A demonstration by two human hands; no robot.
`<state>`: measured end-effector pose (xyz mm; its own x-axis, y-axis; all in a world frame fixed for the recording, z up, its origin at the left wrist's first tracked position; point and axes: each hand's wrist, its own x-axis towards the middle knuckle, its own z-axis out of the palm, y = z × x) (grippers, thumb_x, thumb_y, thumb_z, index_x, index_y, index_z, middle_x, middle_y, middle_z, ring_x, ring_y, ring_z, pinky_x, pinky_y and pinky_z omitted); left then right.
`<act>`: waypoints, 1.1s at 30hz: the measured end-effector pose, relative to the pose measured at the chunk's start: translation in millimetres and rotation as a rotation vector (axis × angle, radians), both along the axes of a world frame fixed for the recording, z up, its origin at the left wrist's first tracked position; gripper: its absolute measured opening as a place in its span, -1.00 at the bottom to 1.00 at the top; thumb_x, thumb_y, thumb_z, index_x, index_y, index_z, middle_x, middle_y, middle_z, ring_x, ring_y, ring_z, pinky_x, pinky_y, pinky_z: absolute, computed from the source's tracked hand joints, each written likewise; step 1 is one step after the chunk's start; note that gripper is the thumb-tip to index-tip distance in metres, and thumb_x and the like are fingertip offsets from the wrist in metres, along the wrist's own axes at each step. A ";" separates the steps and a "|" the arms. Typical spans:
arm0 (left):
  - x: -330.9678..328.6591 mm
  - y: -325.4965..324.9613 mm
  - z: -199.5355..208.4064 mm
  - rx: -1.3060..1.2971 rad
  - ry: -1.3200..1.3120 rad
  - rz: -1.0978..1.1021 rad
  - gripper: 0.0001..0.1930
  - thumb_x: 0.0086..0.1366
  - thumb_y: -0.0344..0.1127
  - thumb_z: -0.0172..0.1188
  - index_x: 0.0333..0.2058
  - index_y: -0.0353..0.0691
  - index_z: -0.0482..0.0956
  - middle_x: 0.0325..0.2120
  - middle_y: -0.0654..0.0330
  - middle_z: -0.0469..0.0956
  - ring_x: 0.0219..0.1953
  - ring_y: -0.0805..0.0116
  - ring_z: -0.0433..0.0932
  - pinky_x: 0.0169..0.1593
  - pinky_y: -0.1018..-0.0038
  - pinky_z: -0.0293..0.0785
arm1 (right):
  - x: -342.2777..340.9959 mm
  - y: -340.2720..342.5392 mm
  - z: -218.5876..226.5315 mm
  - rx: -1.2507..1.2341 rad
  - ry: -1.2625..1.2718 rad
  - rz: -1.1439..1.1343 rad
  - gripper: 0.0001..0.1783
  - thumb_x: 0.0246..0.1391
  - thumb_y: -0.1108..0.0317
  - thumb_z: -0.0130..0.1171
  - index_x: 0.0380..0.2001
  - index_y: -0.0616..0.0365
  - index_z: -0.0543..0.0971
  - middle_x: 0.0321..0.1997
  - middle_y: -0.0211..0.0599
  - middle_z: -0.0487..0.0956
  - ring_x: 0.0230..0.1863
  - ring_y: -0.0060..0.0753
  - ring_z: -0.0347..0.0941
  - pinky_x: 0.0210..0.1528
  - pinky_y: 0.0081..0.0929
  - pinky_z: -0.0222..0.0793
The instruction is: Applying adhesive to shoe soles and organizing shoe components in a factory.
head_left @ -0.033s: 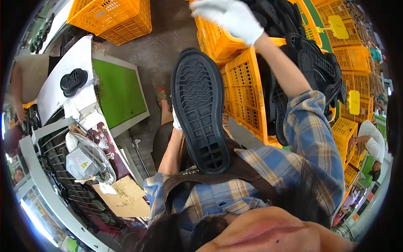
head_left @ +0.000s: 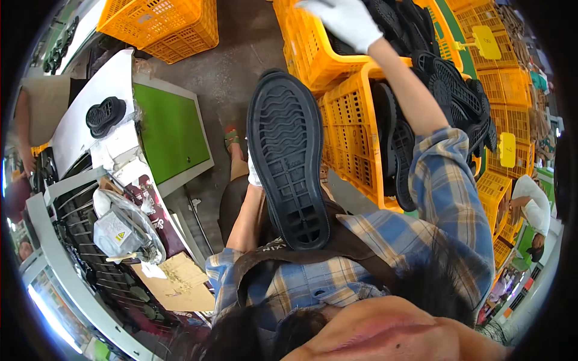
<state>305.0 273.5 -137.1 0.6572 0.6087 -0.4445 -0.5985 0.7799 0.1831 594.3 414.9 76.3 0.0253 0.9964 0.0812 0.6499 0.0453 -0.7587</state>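
Observation:
In front of my body a black shoe sole (head_left: 284, 156) stands upright, its wavy-grooved, gridded face turned toward me. Another edge shows behind it, so there may be more than one sole. My left hand (head_left: 253, 173), in a white glove, grips it from behind; most of its fingers are hidden. Up at the right, my white-gloved right hand (head_left: 349, 25) is held over a yellow crate (head_left: 301, 45), its fingers stretched out, slightly blurred, with nothing seen in them. Black soles (head_left: 397, 150) fill the nearer yellow crate (head_left: 352, 129) below my right forearm.
On the left, a white-topped table with a green side panel (head_left: 171, 129) carries a pair of soles (head_left: 105, 117). Below it sits a rack (head_left: 99, 265) with a grey metal box (head_left: 117, 231). Another yellow crate (head_left: 174, 30) stands ahead. Crates are stacked at right; a person (head_left: 531, 204) is beyond.
My right hand has shifted a little to the right over the crate, with its forearm. The left hand and the sole stay almost in place.

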 end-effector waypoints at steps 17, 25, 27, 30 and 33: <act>-39.7 2.7 -9.2 -0.007 0.101 0.089 -0.36 0.40 0.21 -0.19 0.23 -0.15 0.28 0.18 0.16 0.33 0.15 0.21 0.35 0.25 0.27 0.27 | 141.3 61.5 -165.4 -0.560 -1.040 -0.281 -0.43 0.17 0.07 0.07 0.21 0.04 0.39 0.17 -0.06 0.47 0.20 -0.08 0.39 0.26 -0.23 0.25; -17.4 -23.9 -37.8 -0.109 -0.074 0.046 -0.37 0.39 0.20 -0.12 0.23 -0.15 0.29 0.18 0.16 0.34 0.16 0.20 0.36 0.24 0.27 0.31 | 198.1 6.2 -131.5 -0.024 -0.486 -0.338 -0.45 0.04 0.15 0.18 0.06 0.25 0.51 0.12 -0.01 0.50 0.16 -0.05 0.41 0.23 -0.40 0.27; -19.2 -32.4 -34.9 -0.157 -0.081 0.085 -0.38 0.37 0.19 -0.06 0.21 -0.14 0.32 0.16 0.18 0.36 0.15 0.21 0.37 0.22 0.27 0.35 | 149.4 -6.2 -84.0 0.182 -0.459 -0.224 -0.59 -0.01 0.32 0.20 -0.05 0.23 0.58 0.01 -0.06 0.58 0.10 -0.11 0.47 0.23 -0.37 0.27; -5.2 -31.0 -22.1 -0.151 -0.100 0.045 -0.38 0.36 0.18 -0.05 0.21 -0.14 0.32 0.16 0.18 0.37 0.15 0.22 0.38 0.22 0.27 0.35 | 39.9 -61.5 16.4 0.190 -0.261 -0.172 -0.71 -0.09 0.49 0.31 -0.21 0.24 0.62 -0.23 -0.18 0.58 -0.16 -0.24 0.52 -0.02 -0.43 0.38; 0.4 -28.5 -13.9 -0.109 -0.073 0.044 -0.39 0.36 0.18 -0.05 0.20 -0.15 0.33 0.15 0.18 0.37 0.14 0.22 0.39 0.21 0.27 0.35 | -1.1 -87.7 37.8 0.515 -0.125 0.441 -0.74 -0.11 0.56 0.20 -0.25 0.20 0.63 -0.18 -0.22 0.61 -0.05 -0.22 0.51 0.12 -0.29 0.32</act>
<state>305.4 245.0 -151.1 0.6636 0.5886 -0.4617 -0.6416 0.7652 0.0535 593.2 327.1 114.1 -0.4138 0.7454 0.5226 0.5695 0.6598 -0.4902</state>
